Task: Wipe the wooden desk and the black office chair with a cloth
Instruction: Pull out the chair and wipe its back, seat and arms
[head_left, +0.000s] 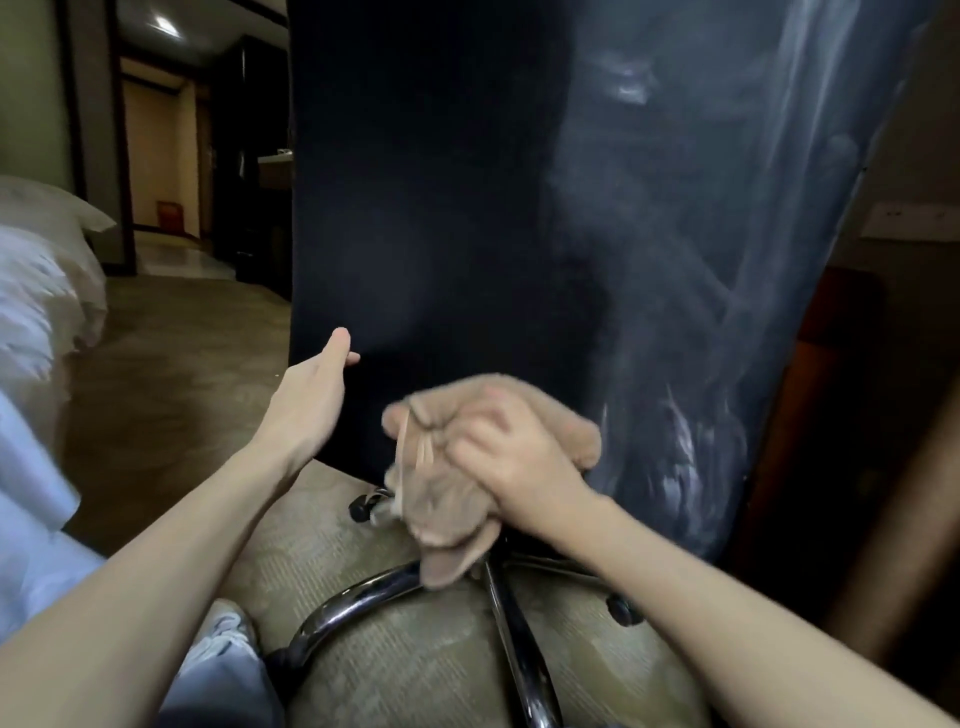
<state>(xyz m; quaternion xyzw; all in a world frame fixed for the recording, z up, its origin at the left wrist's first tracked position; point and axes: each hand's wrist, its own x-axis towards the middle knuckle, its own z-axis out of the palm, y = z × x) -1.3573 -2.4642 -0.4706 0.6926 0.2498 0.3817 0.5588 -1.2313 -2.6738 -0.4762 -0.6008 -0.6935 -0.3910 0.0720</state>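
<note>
Tan cloth (488, 457) bunched in my right hand (511, 462) scrubs the black chair back (441, 208) at lower centre, while my left hand (311, 395), fingers straight, steadies its edge.

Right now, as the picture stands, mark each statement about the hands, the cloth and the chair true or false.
1. The right hand grips a tan cloth. True.
2. The left hand holds a spray bottle. False: it holds nothing, its fingers straight beside the black chair back.
3. The cloth is low on the chair back. True.
4. The chair base is wooden. False: it is shiny metal.
5. A bed stands on the right. False: it is on the left.
</note>
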